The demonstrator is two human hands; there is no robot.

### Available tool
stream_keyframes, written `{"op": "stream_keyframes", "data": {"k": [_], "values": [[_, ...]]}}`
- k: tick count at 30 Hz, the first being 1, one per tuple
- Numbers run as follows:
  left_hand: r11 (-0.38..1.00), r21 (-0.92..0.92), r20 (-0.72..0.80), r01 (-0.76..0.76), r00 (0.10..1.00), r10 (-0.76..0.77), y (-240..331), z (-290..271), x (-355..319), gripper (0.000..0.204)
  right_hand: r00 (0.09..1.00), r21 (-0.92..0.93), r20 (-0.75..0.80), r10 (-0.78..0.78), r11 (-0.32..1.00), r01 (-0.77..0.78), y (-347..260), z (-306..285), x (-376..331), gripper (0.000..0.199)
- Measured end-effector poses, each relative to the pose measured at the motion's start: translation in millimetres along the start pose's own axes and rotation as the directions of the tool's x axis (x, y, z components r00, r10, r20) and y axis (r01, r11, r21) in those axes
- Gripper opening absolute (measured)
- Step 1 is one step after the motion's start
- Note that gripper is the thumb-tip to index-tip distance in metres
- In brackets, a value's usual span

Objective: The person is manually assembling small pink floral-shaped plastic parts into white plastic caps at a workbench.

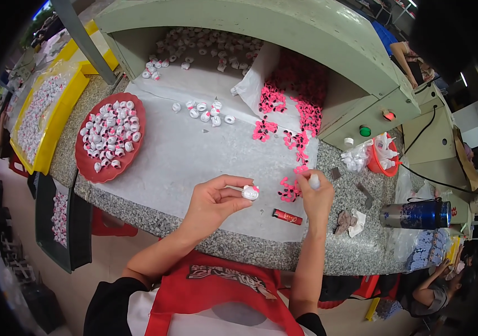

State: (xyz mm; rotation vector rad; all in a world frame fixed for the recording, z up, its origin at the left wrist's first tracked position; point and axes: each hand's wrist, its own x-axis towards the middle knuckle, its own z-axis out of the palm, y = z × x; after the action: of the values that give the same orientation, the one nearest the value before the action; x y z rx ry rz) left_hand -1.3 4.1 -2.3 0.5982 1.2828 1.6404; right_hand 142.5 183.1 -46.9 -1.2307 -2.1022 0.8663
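Note:
My left hand [216,203] pinches a small white figurine head [250,193] with a pink spot, between thumb and fingers above the white sheet. To its right, my right hand [316,197] is closed round a small whitish bottle [314,181], partly hidden by the fingers. Just beside that hand lie small pink pieces with black spots [289,189]. A red tube-shaped stick [287,217] rests on the sheet between my forearms. Farther off, several loose white heads [205,115] sit on the sheet.
A red dish [104,173] of white-and-pink heads stands left, near yellow trays [62,120]. A grey-green machine housing [239,14] arches over more parts at the back. At right are a red cup [383,162], crumpled tissue [355,223] and a blue flask [415,215]. Another person sits lower right.

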Motion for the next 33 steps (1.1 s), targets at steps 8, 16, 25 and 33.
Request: {"op": "stream_keyframes", "data": {"k": [8, 16, 25, 33], "values": [[0.994, 0.008, -0.03, -0.11, 0.993, 0.111, -2, 10, 0, 0.03, 0.935, 0.542, 0.345, -0.084, 0.831, -0.125, -89, -20, -49, 0.013], [0.987, 0.08, -0.088, -0.138, 0.986, 0.145, -2, 4, -1, 0.03, 0.955, 0.433, 0.261, 0.145, 0.866, -0.25, -63, -18, -36, 0.014], [0.99, 0.055, -0.066, -0.129, 0.989, 0.132, -5, 8, 1, 0.029, 0.943, 0.562, 0.25, 0.221, 0.76, -0.327, -57, -27, -37, 0.01], [0.977, 0.046, 0.018, -0.208, 0.978, 0.207, -4, 12, 1, 0.029, 0.925, 0.601, 0.372, 0.078, 0.74, -0.304, -89, -19, -54, 0.01]]}}
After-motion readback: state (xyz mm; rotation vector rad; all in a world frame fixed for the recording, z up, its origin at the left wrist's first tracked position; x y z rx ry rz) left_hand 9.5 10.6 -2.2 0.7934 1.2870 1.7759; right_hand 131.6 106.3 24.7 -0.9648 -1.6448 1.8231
